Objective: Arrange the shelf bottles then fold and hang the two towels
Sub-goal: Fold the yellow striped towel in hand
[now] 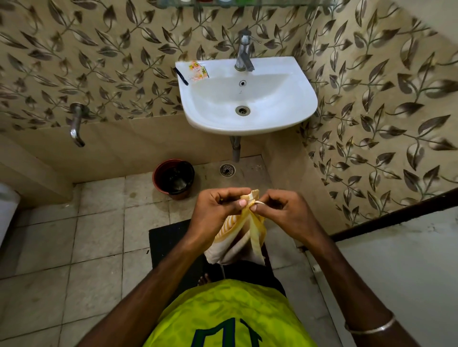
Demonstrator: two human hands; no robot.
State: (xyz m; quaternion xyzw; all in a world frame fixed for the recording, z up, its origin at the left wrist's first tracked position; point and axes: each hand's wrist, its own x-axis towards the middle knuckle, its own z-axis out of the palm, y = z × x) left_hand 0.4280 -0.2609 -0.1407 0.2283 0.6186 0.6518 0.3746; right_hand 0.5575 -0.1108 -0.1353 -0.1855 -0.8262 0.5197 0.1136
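Note:
A small yellow-and-white striped towel (244,237) hangs bunched in front of my body, below the sink. My left hand (218,210) pinches its top edge from the left. From the right, my right hand (282,210) grips the same top corner with fingertips, so both hands meet at the cloth's upper end. The towel's lower part droops loose and uneven. At the very top of the view runs a glass shelf (247,2) with the bases of several bottles, mostly cut off. I see no second towel.
A white wall sink (292,106) with a chrome tap (244,50) and sachets (198,71) on its rim is straight ahead. A dark red bucket (173,178) stands on the tiled floor below left, a wall spout (75,123) further left, a door (396,247) at right.

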